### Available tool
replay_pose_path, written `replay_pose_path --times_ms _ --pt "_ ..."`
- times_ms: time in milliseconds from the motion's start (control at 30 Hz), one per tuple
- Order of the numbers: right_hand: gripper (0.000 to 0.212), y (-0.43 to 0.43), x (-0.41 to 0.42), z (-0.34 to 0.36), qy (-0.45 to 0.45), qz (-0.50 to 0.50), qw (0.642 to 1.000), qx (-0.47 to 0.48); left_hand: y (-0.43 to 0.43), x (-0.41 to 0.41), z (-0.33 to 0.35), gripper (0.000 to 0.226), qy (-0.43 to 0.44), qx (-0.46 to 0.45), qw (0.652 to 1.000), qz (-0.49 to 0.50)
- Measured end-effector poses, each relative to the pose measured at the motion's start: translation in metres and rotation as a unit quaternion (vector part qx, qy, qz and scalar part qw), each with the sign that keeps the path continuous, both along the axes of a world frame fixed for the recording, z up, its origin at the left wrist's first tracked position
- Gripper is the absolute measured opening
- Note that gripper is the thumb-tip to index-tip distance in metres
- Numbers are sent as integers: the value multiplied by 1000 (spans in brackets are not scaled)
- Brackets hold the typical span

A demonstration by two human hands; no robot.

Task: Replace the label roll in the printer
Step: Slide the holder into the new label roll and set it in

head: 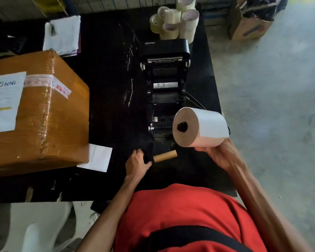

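Observation:
The black label printer stands on the black table with its lid swung open toward the back, the roll bay exposed. My right hand holds a full white label roll from below, just right of the printer's front; a dark spindle shows in its core. My left hand grips a black holder part with an empty brown cardboard core on it, low over the table in front of the printer.
A large taped cardboard box with a white sheet fills the left of the table. A white label lies by its corner. Several tape rolls stand behind the printer, folded white cloth at back left. The table's right edge borders concrete floor.

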State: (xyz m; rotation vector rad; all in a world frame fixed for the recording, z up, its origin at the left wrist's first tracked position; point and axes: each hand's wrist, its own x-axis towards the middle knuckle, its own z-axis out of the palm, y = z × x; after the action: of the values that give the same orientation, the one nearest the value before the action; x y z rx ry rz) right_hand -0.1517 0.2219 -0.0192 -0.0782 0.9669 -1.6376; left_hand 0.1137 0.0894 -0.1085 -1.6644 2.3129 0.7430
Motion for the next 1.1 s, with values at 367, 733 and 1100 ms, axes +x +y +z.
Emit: replay_pose_path --times_ms 367,733,1100 --pt "48 6 -3 -5 -5 21 1000 16 -23 12 24 31 109 132 970 171" --pt "57 -14 -1 9 3 6 1000 30 -9 -77 175 43 345 -96 931 -73" --pt "34 -24 -9 32 92 -28 995 34 -11 -94 167 23 468 -65 880 -50"
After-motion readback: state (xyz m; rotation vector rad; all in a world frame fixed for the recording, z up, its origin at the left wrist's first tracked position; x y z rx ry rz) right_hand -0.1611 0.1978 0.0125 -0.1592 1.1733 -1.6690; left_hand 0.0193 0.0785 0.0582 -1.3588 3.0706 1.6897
